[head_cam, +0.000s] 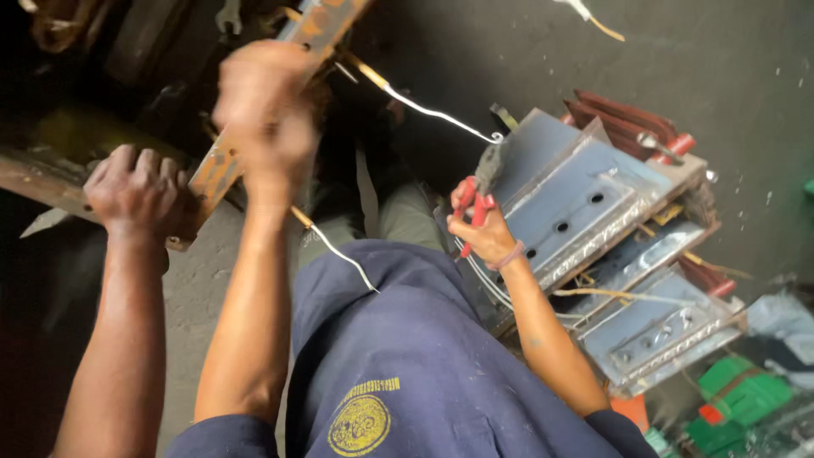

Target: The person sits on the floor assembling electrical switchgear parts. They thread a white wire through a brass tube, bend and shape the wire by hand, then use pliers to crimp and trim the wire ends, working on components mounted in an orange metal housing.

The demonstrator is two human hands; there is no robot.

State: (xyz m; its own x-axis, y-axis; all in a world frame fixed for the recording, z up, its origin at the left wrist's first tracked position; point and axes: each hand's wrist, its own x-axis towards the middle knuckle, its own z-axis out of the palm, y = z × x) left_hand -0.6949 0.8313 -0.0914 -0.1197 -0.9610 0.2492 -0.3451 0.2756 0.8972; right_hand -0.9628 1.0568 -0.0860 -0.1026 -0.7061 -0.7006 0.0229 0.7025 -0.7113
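The left hand (263, 110) is in the upper left of the frame, blurry, closed tight around a rusty metal bar (222, 165). The bar slants from the top middle down to the left. Another person's hand (140, 191) grips its low end. A white wire (432, 111) runs from the bar down to the right. Its hooked end is just above the red pliers (476, 208). The right hand (485, 229), arm bent, is closed on the pliers beside grey metal plates (585, 203).
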